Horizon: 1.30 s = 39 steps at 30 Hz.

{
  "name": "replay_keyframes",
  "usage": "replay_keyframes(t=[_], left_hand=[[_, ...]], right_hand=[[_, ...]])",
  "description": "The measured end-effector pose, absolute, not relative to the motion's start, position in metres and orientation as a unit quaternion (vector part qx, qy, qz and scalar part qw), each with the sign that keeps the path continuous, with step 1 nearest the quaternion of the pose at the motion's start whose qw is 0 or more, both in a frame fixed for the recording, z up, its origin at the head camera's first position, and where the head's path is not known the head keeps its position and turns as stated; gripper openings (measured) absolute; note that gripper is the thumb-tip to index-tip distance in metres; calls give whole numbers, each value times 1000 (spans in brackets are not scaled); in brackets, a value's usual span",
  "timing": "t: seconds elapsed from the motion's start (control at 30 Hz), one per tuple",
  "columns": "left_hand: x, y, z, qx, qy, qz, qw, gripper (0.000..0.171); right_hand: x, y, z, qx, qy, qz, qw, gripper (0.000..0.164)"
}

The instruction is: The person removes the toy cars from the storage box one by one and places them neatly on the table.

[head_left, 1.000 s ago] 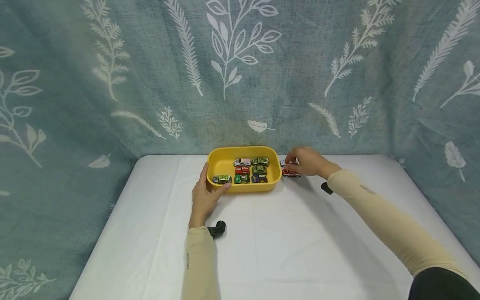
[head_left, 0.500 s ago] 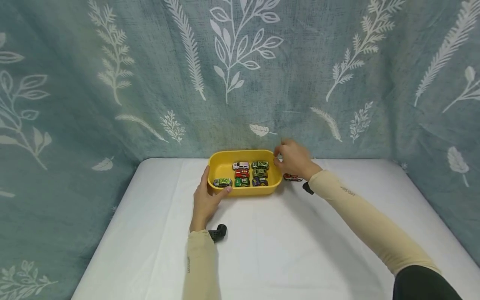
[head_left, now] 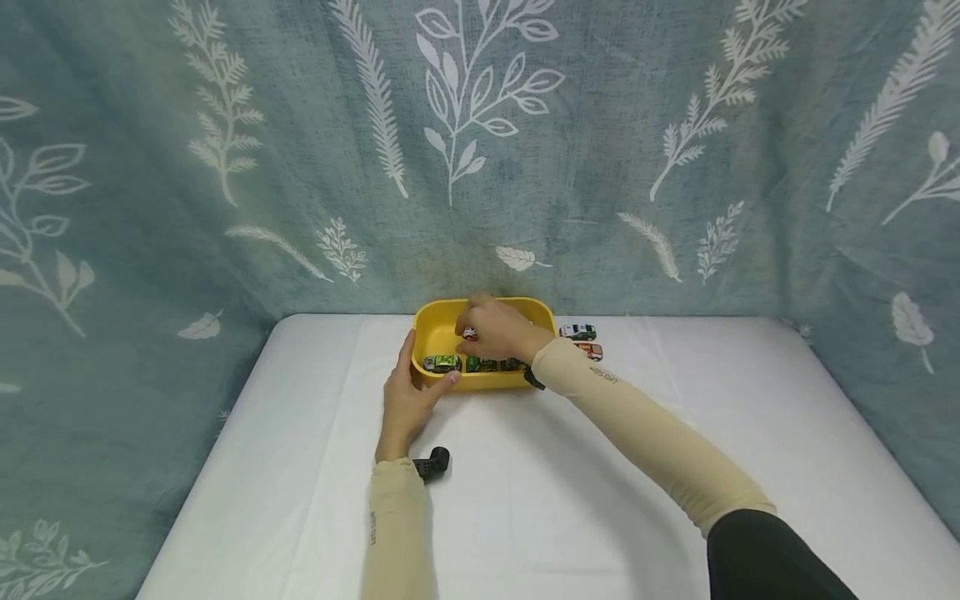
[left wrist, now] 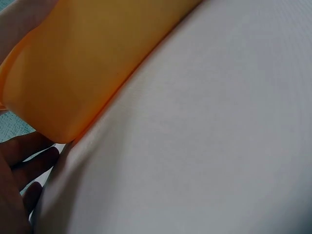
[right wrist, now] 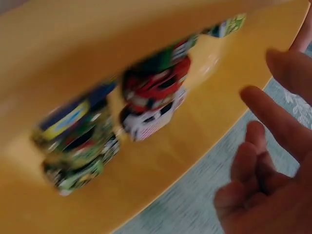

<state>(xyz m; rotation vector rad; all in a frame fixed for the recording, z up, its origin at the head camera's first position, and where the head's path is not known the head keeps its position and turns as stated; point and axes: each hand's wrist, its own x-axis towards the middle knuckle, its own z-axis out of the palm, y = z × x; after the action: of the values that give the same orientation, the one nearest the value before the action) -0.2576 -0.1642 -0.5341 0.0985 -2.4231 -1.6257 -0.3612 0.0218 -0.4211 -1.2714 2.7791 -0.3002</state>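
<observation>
Free tray floor [head_left: 435, 337] behind lime car [head_left: 442, 363], right hand [head_left: 497, 329] alongside

A blue-green curtain [head_left: 592, 125] hangs behind the table and along both its sides, printed with pale plants. A large branch of outlined leaves [head_left: 463, 104] stands at upper middle, a slim feathery frond [head_left: 377, 92] to its left. Low down, a small single leaf [head_left: 517, 257] lies sideways near the far edge. The white table [head_left: 495, 517] has rounded far corners and faint creases.

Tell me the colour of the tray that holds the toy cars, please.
Yellow; the tray shows best in the head view.
</observation>
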Motion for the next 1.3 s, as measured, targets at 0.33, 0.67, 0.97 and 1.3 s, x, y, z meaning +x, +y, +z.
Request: replay_keyframes(t=[0.33, 0.67, 0.97, 1.3], left_hand=[[-258, -164, -534, 23, -821, -558, 120, 108], [-254, -158, -537, 20, -823, -555, 121, 110], [-254, -160, -534, 23, -824, -553, 126, 108], [-255, -165, -533, 31, -830, -542, 130, 108]], right_hand=[[-364, -3, -431, -415, 903, -32, 101, 39], [-360, -7, -441, -423, 897, -8, 129, 28], [-360, -10, -449, -413, 902, -31, 117, 22], [-363, -11, -449, -420, 899, -53, 112, 12]])
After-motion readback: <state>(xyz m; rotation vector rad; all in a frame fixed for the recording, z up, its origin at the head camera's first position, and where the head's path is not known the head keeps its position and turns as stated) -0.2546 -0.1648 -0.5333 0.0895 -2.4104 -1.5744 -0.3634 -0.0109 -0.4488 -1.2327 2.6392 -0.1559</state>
